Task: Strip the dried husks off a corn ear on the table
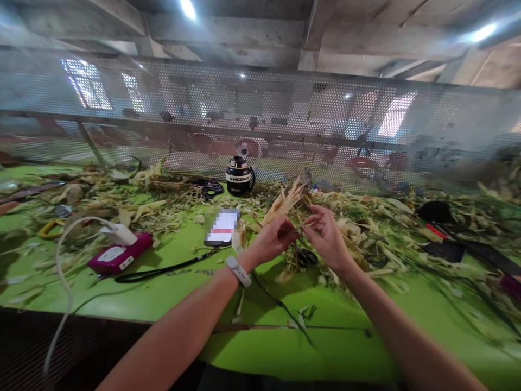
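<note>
where your two hands meet near the middle of the view, the fingers of your left hand [273, 239] curl in tightly, and the thumb and forefinger of your right hand [326, 241] press together; both seem to pinch a thin strand [300, 232], too fine to make out clearly. a sheaf of dry husk [288, 200] fans up just behind them, papery, tan and split into pointed blades; whether your left hand touches its base cannot be told. a smooth white band [238, 271] circles your left wrist.

under your arms spreads the bright green desk [163, 296], slick and faintly shiny, with black looped handles [306, 257] lying among shreds below your fingers. to your left, a phone [222, 228] lies flat with its screen lit, near a flat black strap [163, 270]; past that sits a glossy magenta block [122, 255] with a white plug [122, 234] on it.

farther back, a rounded black flask [239, 178] marked "energy" stands upright, its lid raised, with matte, fibrous husk scraps [146, 182] heaped along that side. beyond rises a perforated metal screen [277, 117], windows glowing through its holes, under rough grey concrete beams [252, 32] and bright lamps [188, 8].
</note>
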Demonstrator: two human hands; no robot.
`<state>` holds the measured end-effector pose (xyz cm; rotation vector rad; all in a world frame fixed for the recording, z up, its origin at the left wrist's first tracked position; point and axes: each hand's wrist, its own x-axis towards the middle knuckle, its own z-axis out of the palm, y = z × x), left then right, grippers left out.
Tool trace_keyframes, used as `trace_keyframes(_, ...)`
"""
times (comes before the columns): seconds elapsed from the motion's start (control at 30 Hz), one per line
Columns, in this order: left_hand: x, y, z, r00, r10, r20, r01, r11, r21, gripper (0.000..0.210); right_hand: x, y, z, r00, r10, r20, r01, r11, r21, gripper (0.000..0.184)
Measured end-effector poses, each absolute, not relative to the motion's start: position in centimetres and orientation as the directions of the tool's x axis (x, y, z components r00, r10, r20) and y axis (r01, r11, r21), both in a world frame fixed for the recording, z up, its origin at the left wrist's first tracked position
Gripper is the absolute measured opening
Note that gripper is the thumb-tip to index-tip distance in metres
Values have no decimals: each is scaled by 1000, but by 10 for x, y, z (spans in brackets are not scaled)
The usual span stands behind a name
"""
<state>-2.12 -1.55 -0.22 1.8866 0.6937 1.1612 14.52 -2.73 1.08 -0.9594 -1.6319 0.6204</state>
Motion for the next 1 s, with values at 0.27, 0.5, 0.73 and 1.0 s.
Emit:
trace_keyframes(0.27, -24, -10, -2, 328, 862, 387, -61, -389, 919, 33, 143, -29, 13, -91, 839, 536, 196, 543, -816, 43)
trace_keyframes(0.5, -22, -17, 1, 338, 803, 492, 96, -549, 830, 18, 147, -26, 13, -119, 858, 499, 203, 513, -834, 47)
trace_keyframes(0.73, -24, -14, -2, 452, 716, 531, 244, -673, 699, 11, 149, -28, 14, -169, 837, 520, 267, 547, -794, 46)
trace_keyframes(1.0, -21, -19, 2, 358, 766, 534, 107, -602, 791, 15, 151, -25, 14, -76, 826, 558, 599, 486, -637, 22)
